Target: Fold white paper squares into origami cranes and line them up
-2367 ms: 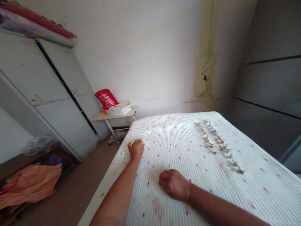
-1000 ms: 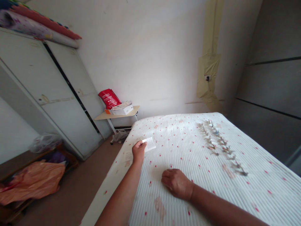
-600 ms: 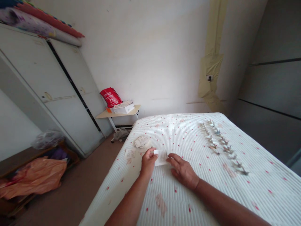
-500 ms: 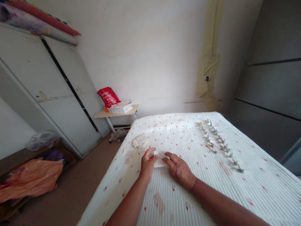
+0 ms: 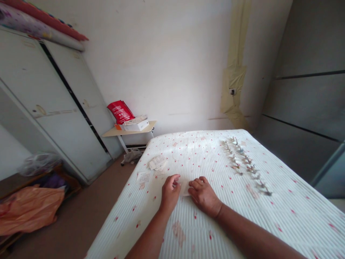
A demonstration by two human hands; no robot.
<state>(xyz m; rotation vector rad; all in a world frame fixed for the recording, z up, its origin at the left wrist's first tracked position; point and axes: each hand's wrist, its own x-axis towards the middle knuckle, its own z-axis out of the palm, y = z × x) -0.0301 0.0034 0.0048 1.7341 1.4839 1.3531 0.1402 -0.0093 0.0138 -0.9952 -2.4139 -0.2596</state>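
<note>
A small white piece of paper (image 5: 184, 189) lies on the bedcover between my two hands. My left hand (image 5: 170, 190) is at its left edge, fingers curled and the thumb against the paper; the index finger is raised a little above the thumb. From the right, my right hand (image 5: 204, 196) has bent fingers closed at the paper's other edge and covers part of it. The undersides of the fingers are hidden.
Printed paper pieces (image 5: 157, 162) lie on the bed (image 5: 205, 230) at left, with another printed slip (image 5: 143, 177) nearby. Rows of small folded figures (image 5: 246, 160) stand on the right. Beyond the bed is a small table (image 5: 113, 132) bearing a red bag (image 5: 120, 111) and white box (image 5: 137, 125).
My right hand's fingers have curled in from a more stretched pose over the paper. The paper now shows less between the hands. The view has shifted slightly.
</note>
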